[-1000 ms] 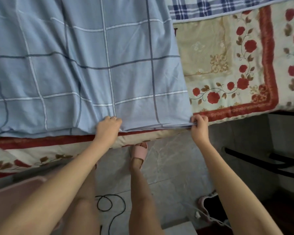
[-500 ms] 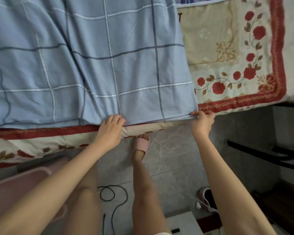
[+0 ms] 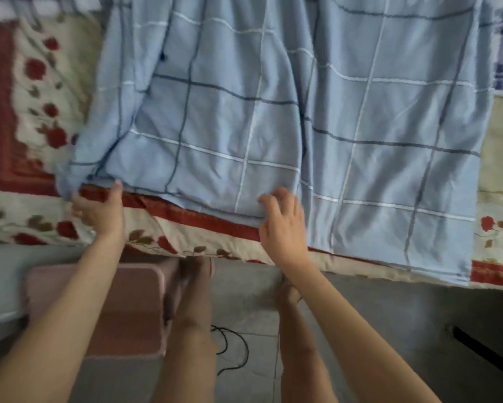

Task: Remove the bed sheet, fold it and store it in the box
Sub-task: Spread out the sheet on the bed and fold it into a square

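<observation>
Left hand, right hand moved along bed sheet | box: contents unclear

We read no text, label, brand or number anywhere: bed sheet carries only grid lines, quilt only red roses, and the whole head view is motion-blurred
</observation>
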A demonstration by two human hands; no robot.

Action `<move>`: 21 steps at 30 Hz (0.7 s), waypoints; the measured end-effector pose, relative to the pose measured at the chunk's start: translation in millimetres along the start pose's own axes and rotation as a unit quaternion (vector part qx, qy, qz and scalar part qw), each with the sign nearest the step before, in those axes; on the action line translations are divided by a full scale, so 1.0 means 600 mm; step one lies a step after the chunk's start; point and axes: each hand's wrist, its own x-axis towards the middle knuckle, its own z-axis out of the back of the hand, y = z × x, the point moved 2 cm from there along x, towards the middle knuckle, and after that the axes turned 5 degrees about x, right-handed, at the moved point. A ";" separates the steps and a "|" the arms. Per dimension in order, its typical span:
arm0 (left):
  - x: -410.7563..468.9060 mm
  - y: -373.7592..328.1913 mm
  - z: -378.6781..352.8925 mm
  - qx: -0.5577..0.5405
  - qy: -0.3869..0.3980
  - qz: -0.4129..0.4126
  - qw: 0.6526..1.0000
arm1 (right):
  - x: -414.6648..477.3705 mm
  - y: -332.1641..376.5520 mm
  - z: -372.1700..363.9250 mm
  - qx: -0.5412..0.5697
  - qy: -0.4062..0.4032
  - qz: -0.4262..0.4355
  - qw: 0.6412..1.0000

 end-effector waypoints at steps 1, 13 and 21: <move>0.042 -0.001 0.008 -0.010 0.014 0.008 1.000 | 0.021 0.035 -0.020 0.000 0.009 0.015 1.000; 0.232 -0.059 0.083 0.094 -0.067 -0.265 0.957 | 0.323 0.346 -0.168 -0.165 0.156 0.211 0.951; 0.055 -0.066 0.111 0.076 0.084 -0.645 0.755 | 0.375 0.393 -0.164 -0.215 0.199 0.489 0.822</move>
